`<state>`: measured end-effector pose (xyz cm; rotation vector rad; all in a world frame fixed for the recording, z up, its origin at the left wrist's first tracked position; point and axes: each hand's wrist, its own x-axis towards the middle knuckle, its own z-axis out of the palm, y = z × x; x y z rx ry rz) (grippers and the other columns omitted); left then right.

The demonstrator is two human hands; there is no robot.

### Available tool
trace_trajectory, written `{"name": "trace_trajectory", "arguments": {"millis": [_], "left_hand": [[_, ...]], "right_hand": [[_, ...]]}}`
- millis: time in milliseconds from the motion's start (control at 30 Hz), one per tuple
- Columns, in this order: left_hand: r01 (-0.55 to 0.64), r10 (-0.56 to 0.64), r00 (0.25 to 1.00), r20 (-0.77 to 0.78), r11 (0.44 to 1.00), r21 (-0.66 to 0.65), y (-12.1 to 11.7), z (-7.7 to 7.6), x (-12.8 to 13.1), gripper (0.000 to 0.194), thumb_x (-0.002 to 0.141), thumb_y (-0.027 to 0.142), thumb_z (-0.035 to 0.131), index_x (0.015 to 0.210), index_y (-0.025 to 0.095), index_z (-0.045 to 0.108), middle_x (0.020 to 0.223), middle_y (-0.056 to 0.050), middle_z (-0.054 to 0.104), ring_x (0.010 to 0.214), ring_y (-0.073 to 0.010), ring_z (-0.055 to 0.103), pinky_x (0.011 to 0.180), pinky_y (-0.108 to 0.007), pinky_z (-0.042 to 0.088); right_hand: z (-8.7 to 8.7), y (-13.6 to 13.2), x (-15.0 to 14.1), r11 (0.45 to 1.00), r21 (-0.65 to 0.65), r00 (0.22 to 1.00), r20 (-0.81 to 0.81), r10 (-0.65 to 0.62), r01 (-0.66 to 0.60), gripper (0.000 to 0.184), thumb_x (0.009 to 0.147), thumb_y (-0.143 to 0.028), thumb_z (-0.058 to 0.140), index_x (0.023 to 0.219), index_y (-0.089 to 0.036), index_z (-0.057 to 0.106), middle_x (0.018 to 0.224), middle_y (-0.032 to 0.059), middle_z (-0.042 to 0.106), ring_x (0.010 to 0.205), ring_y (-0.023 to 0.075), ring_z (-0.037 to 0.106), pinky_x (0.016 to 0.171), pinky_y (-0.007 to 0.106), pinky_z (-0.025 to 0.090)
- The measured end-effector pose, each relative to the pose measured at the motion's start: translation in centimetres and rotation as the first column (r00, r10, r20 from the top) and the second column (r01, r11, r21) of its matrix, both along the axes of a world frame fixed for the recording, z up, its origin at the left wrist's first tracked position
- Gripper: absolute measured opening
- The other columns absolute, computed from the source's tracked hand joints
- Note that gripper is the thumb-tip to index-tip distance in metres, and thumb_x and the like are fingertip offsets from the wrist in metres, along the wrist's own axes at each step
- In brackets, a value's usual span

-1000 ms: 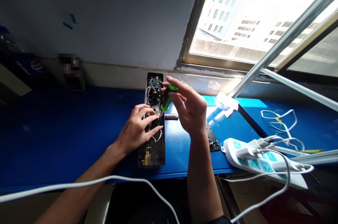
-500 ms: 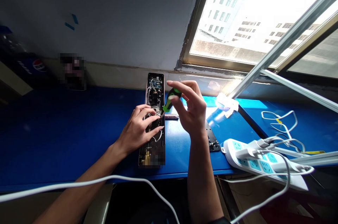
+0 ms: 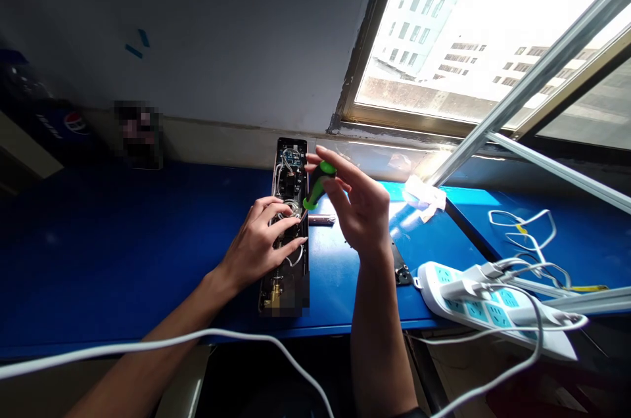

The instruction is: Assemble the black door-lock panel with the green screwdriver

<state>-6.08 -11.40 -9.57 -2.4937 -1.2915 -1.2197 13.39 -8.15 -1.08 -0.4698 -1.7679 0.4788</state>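
Observation:
A long, narrow black electronic device (image 3: 290, 176) lies open on the blue table, with a circuit board at its far end and white wires inside. My left hand (image 3: 259, 237) rests across its middle, fingers spread over the wires and touching the right edge. In my right hand (image 3: 367, 208) is a green and black screwdriver (image 3: 320, 185), held by the handle between thumb and fingers. It tilts, its lower end pointing at the device's right side near my left fingertips. The tip's exact contact is too small to make out.
A dark, narrow strip (image 3: 322, 220) lies right of the device. Beyond my right forearm are a black perforated plate (image 3: 403, 273) and a white power strip (image 3: 473, 303) with plugs. A white cable (image 3: 236, 334) crosses in front. A window frame (image 3: 419, 125) and metal bars stand at right.
My right hand's fingers have shifted along the screwdriver's handle and opened slightly, and the handle's green end now shows. My left hand stays in place on the device.

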Motion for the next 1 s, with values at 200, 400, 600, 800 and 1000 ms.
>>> {"name": "trace_trajectory", "arguments": {"millis": [200, 400, 600, 800, 1000], "left_hand": [[-0.001, 0.001, 1.000, 0.006, 1.000, 0.002, 0.00, 0.01, 0.04, 0.027, 0.091, 0.030, 0.077, 0.115, 0.019, 0.074, 0.120, -0.011, 0.068, 0.128, -0.0329, 0.051, 0.106, -0.053, 0.054], [0.001, -0.001, 1.000, 0.007, 1.000, 0.014, 0.05, 0.00, 0.02, 0.026, 0.092, 0.030, 0.077, 0.115, 0.019, 0.074, 0.119, -0.012, 0.068, 0.127, -0.0330, 0.051, 0.105, -0.054, 0.055], [0.005, -0.005, 1.000, 0.006, 1.000, 0.009, 0.04, -0.02, 0.04, 0.027, 0.091, 0.030, 0.077, 0.115, 0.017, 0.074, 0.120, -0.012, 0.068, 0.128, -0.0333, 0.050, 0.105, -0.054, 0.054], [-0.004, 0.004, 1.000, 0.007, 1.000, 0.009, 0.03, -0.09, 0.19, 0.029, 0.092, 0.031, 0.077, 0.118, 0.019, 0.073, 0.120, -0.012, 0.067, 0.128, -0.0333, 0.050, 0.106, -0.054, 0.054], [-0.002, 0.002, 1.000, 0.003, 1.000, -0.001, 0.01, -0.01, 0.21, 0.029, 0.093, 0.032, 0.075, 0.119, 0.019, 0.072, 0.120, -0.011, 0.067, 0.129, -0.0328, 0.049, 0.107, -0.054, 0.052]], "right_hand": [[0.05, -0.18, -0.34, 0.984, 0.060, 0.986, 0.001, -0.168, 0.168, 0.031, 0.096, -0.032, 0.070, 0.126, -0.036, 0.074, 0.110, 0.0033, 0.069, 0.100, 0.0183, 0.068, 0.090, 0.037, 0.062], [-0.14, -0.06, -0.68, 1.000, 0.011, 0.999, -0.029, -0.015, 0.015, 0.036, 0.102, -0.025, 0.061, 0.136, -0.035, 0.068, 0.120, 0.0030, 0.074, 0.108, 0.0198, 0.071, 0.094, 0.039, 0.062], [-0.14, -0.30, -0.50, 0.990, 0.046, 0.991, 0.028, -0.133, 0.131, 0.033, 0.100, -0.029, 0.063, 0.133, -0.035, 0.070, 0.117, 0.0046, 0.068, 0.106, 0.0191, 0.068, 0.090, 0.037, 0.062], [-0.02, -0.52, -0.42, 0.990, 0.043, 0.990, 0.036, -0.137, 0.135, 0.033, 0.096, -0.025, 0.071, 0.127, -0.033, 0.072, 0.110, 0.0029, 0.071, 0.100, 0.0186, 0.070, 0.090, 0.038, 0.063], [-0.15, -0.60, -0.40, 0.997, -0.016, 0.992, 0.104, -0.075, 0.077, 0.046, 0.094, -0.022, 0.071, 0.138, -0.034, 0.062, 0.125, 0.0036, 0.068, 0.107, 0.0174, 0.070, 0.088, 0.033, 0.063]]}}
